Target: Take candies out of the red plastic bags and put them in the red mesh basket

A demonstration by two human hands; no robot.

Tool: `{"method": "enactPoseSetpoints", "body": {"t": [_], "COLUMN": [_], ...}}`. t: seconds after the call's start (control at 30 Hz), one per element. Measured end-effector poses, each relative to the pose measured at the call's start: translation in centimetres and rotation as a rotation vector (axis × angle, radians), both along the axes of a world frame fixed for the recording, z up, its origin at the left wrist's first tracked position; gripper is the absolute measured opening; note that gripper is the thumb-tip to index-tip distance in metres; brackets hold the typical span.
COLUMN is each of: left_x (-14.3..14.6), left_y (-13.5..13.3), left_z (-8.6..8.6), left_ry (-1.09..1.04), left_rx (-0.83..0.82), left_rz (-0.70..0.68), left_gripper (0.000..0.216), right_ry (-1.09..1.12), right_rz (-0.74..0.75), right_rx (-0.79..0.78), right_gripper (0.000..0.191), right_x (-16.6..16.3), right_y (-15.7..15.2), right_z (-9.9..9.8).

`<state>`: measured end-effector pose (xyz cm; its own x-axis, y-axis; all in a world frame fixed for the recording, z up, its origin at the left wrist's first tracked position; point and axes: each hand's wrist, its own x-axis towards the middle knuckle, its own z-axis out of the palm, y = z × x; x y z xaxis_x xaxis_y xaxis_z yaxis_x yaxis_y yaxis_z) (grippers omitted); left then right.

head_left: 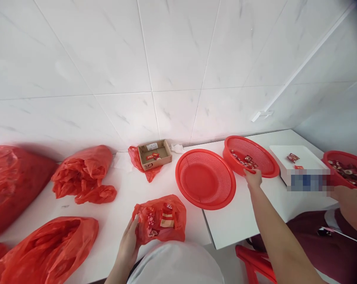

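My left hand (130,236) is closed on the left edge of a red plastic bag (178,215). The bag's mouth gapes upward and shows several small red and cream wrapped packets (167,220) inside. Farther right, my right hand (254,178) grips the near rim of a red mesh basket (268,159). This basket looks tilted, with small wrapped packets (247,160) gathered on its near left side. Between my hands stands another red mesh basket (199,183) with nothing visible in it.
A cardboard box (166,159) with a few packets stands by the wall. Red plastic bags (15,185) crowd the left. On the right are a white tray (307,156), a filled red basket (328,156), a co-worker in maroon (305,232) and a red stool (255,260).
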<state>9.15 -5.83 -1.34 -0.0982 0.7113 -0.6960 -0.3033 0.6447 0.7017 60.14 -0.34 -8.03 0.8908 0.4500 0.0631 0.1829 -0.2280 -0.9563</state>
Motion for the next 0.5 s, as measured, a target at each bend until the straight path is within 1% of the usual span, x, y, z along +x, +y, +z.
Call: {"method": "enactPoseSetpoints", "body": {"t": [0.07,0.13,0.2,0.23,0.3,0.33,0.4,0.43,0.5], "left_x": [0.1,0.2,0.3,0.3,0.4,0.4,0.2,0.1,-0.4], "left_y": [0.2,0.4,0.5,0.5,0.6,0.6,0.4,0.4,0.1], "left_z": [0.1,0.0,-0.3,-0.5,-0.8,-0.9,-1.3,-1.5,-1.9], "left_ry": [0.003,0.002,0.003,-0.001,-0.011,-0.012,-0.009,-0.007,-0.021], "left_rx": [-0.007,-0.027,-0.053,-0.057,-0.046,-0.036,-0.014,-0.007,0.015], "left_rz": [-0.01,-0.013,-0.012,-0.014,-0.021,-0.018,0.007,0.032,0.107], "left_gripper": [0.048,0.048,0.045,0.045,0.045,0.046,0.046,0.044,0.035], "right_ry": [0.049,0.073,0.054,0.03,0.004,0.036,0.14,0.212,0.38], "right_rz": [-0.028,-0.017,0.048,0.108,0.28,0.376,0.553,0.665,0.832], "right_rx": [0.02,0.035,0.03,0.016,-0.044,-0.066,-0.047,-0.027,0.05], "right_gripper": [0.041,0.041,0.041,0.04,0.036,0.032,0.026,0.024,0.02], "right_x": [-0.1,-1.1,-3.3,-4.9,-8.9,-11.3,-16.4,-19.1,-24.0], "right_y": [0.2,-0.2,-1.3,-2.1,-3.8,-4.6,-6.2,-6.8,-7.9], "right_z": [0.3,1.1,2.3,3.1,4.9,5.8,7.0,7.3,7.3]}}
